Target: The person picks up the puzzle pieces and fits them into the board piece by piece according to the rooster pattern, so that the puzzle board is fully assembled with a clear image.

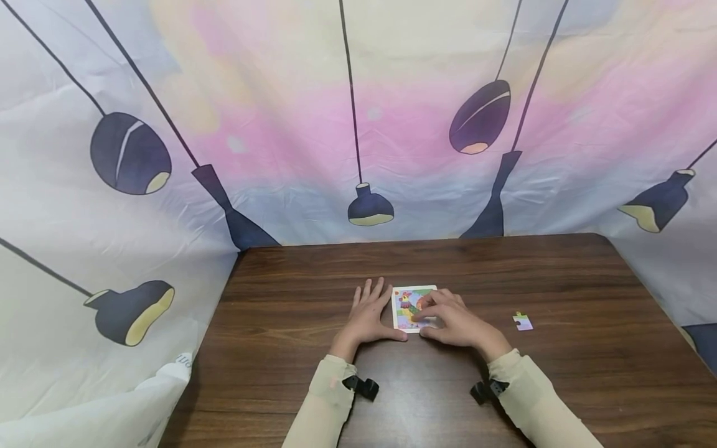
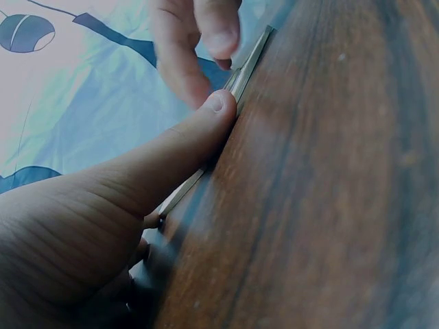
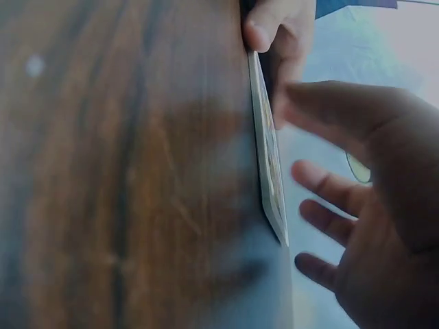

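Observation:
A small jigsaw puzzle (image 1: 404, 303) with a colorful rooster picture and a white border lies flat on the table. My left hand (image 1: 366, 316) rests beside its left edge, fingers spread; in the left wrist view the thumb (image 2: 199, 127) touches the near edge of the board. Over the puzzle's right side is my right hand (image 1: 456, 323), its fingers bent loosely and hiding part of the picture. In the right wrist view the right hand's fingers (image 3: 329, 219) are apart, with nothing visible between them. Whether a fingertip presses the picture I cannot tell.
One loose puzzle piece (image 1: 523, 322), green and lilac, lies on the dark wooden table (image 1: 588, 292) to the right of my right hand. A fabric backdrop (image 1: 291, 124) printed with hanging lamps stands behind the table and along its left side.

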`<action>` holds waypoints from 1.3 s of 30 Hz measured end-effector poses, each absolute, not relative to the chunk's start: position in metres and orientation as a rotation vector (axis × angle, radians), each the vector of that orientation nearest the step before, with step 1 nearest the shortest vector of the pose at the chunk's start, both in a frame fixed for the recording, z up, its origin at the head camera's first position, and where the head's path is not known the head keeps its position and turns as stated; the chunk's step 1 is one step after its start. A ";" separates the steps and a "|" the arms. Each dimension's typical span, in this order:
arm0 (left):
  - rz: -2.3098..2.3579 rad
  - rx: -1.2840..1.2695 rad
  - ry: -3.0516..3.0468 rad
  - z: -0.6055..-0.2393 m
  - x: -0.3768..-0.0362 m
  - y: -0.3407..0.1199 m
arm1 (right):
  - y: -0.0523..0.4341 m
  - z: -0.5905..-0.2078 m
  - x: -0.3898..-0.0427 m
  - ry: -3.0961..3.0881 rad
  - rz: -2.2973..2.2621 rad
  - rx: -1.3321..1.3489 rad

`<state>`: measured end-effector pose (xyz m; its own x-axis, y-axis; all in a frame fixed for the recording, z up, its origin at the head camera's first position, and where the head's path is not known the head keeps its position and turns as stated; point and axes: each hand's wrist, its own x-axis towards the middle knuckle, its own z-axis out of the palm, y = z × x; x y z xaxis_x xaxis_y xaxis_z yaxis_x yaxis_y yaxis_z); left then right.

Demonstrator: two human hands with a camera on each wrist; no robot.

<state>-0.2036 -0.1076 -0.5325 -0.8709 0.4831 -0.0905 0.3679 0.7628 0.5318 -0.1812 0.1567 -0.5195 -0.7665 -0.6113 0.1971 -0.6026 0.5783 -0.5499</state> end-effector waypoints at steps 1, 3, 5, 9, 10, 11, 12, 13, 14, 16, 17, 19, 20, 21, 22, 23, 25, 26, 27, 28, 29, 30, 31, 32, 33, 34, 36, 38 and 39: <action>0.757 0.669 2.737 -0.532 -0.203 -0.108 | 0.159 -0.520 -0.181 2.783 -0.995 -1.070; 0.758 0.663 2.736 -0.531 -0.203 -0.108 | 0.166 -0.522 -0.181 2.789 -1.100 -1.055; 0.759 0.654 2.736 -0.531 -0.202 -0.107 | 0.177 -0.523 -0.181 2.811 -1.199 -1.027; 0.759 0.649 2.739 -0.530 -0.202 -0.108 | 0.208 -0.525 -0.179 2.858 -1.309 -0.922; 0.757 0.651 2.740 -0.530 -0.202 -0.108 | 0.216 -0.525 -0.177 2.872 -1.325 -0.888; 0.757 0.651 2.741 -0.530 -0.202 -0.108 | 0.226 -0.525 -0.176 2.885 -1.337 -0.855; 0.756 0.652 2.741 -0.529 -0.202 -0.108 | 0.235 -0.524 -0.174 2.894 -1.350 -0.820; 0.754 0.652 2.741 -0.529 -0.202 -0.108 | 0.244 -0.524 -0.173 2.900 -1.365 -0.782; 0.754 0.651 2.742 -0.529 -0.203 -0.108 | 0.254 -0.523 -0.170 2.904 -1.378 -0.752; 0.748 0.650 2.741 -0.529 -0.203 -0.108 | 0.272 -0.522 -0.166 2.884 -1.424 -0.686; 0.749 0.648 2.740 -0.528 -0.203 -0.108 | 0.282 -0.521 -0.163 2.884 -1.420 -0.657; 0.752 0.647 2.739 -0.528 -0.202 -0.108 | 0.299 -0.520 -0.158 2.880 -1.406 -0.585; 0.754 0.646 2.739 -0.528 -0.202 -0.107 | 0.308 -0.520 -0.155 2.886 -1.373 -0.548; 0.757 0.644 2.739 -0.529 -0.202 -0.107 | 0.316 -0.520 -0.153 2.886 -1.340 -0.508; 0.761 0.643 2.738 -0.529 -0.202 -0.108 | 0.323 -0.521 -0.151 2.905 -1.288 -0.473; 0.764 0.644 2.738 -0.529 -0.202 -0.107 | 0.330 -0.521 -0.149 2.906 -1.247 -0.437; 0.768 0.645 2.737 -0.529 -0.202 -0.108 | 0.342 -0.522 -0.144 2.906 -1.176 -0.377; 0.772 0.646 2.735 -0.529 -0.201 -0.108 | 0.347 -0.522 -0.142 2.900 -1.150 -0.357; 0.775 0.647 2.734 -0.529 -0.201 -0.108 | 0.352 -0.522 -0.141 2.890 -1.138 -0.348; 0.778 0.649 2.733 -0.528 -0.201 -0.108 | 0.355 -0.522 -0.139 2.886 -1.133 -0.344; 0.782 0.651 2.732 -0.528 -0.201 -0.108 | 0.357 -0.522 -0.138 2.881 -1.129 -0.345; 0.787 0.652 2.731 -0.529 -0.201 -0.108 | 0.359 -0.523 -0.138 2.879 -1.127 -0.352; 0.788 0.653 2.733 -0.529 -0.202 -0.108 | 0.360 -0.523 -0.138 2.882 -1.119 -0.367; 0.788 0.653 2.734 -0.529 -0.201 -0.108 | 0.361 -0.524 -0.138 2.892 -1.110 -0.377; 0.783 0.654 2.736 -0.529 -0.202 -0.109 | 0.360 -0.525 -0.138 2.907 -1.097 -0.391; 0.782 0.655 2.737 -0.530 -0.202 -0.109 | 0.360 -0.526 -0.139 2.923 -1.074 -0.412; 0.773 0.655 2.739 -0.530 -0.202 -0.109 | 0.357 -0.528 -0.140 2.954 -1.024 -0.449; 0.763 0.659 2.741 -0.531 -0.202 -0.109 | 0.354 -0.529 -0.142 2.972 -0.984 -0.480; 0.760 0.661 2.742 -0.532 -0.202 -0.109 | 0.353 -0.530 -0.142 2.975 -0.976 -0.491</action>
